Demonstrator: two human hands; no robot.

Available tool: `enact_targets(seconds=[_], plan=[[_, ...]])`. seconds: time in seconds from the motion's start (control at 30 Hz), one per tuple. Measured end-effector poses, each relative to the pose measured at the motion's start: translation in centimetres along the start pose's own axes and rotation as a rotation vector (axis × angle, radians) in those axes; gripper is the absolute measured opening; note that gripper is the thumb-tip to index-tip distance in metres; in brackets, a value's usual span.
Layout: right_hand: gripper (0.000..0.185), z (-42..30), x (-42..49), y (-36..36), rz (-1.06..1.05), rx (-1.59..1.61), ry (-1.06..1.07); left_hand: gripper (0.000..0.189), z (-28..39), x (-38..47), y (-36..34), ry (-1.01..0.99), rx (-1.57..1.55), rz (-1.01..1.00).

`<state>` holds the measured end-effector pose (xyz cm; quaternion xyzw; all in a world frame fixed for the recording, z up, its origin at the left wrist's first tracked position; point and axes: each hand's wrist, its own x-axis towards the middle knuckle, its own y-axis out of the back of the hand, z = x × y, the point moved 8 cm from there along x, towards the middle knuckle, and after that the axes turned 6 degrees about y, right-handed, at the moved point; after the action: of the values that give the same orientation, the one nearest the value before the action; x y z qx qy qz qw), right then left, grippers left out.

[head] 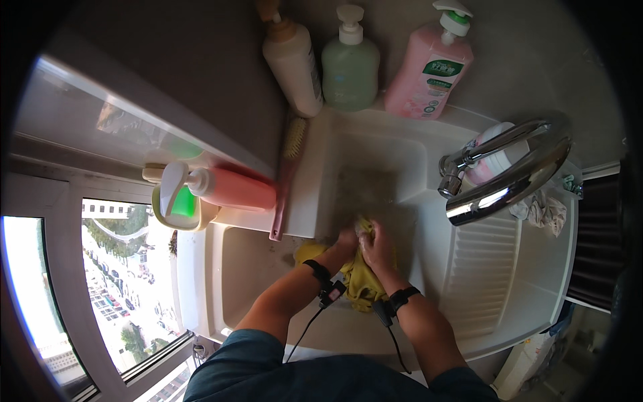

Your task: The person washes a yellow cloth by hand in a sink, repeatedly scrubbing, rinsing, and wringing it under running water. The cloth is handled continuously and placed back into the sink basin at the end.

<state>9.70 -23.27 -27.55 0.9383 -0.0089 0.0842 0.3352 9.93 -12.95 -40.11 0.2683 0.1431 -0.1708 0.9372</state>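
Both hands are together in a white laundry sink (346,334), gripping a wet yellow cloth (361,284). My left hand (347,242) is blurred and closed around the cloth's upper part. Against it, my right hand (376,248) squeezes the same bunched part, with what looks like suds on the fingers. The cloth hangs below the hands in folds, and another part of it spreads to the left of my left wrist. Murky water (369,186) lies in the basin behind the hands. Each wrist wears a black strap with a small cabled device.
A chrome faucet (507,186) arches at right above a ribbed washboard (479,276). Pump bottles, one green (350,75) and one pink (427,75), line the back rim. A pink-handled brush (289,176) and a red bottle (241,189) occupy the left ledge. A crumpled rag (540,211) sits far right.
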Motion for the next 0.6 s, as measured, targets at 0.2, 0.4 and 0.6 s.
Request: enact_targets(seconds=[0.2,0.4,0.6], plan=[[0.032,-4.5,-0.3,1.5,-0.044,0.004,0.188,0.035,3.2,-3.5,0.5,0.141,-0.539,-0.273],[0.037,0.3,2.9,2.6,-0.290,-0.469,0.026,0.048,7.4,-5.1,4.3,0.055,0.260,-0.129],[0.059,0.7,0.1,-0.6,-0.327,-0.622,0.186,0.061,4.5,-5.2,2.8,0.172,0.583,0.049]])
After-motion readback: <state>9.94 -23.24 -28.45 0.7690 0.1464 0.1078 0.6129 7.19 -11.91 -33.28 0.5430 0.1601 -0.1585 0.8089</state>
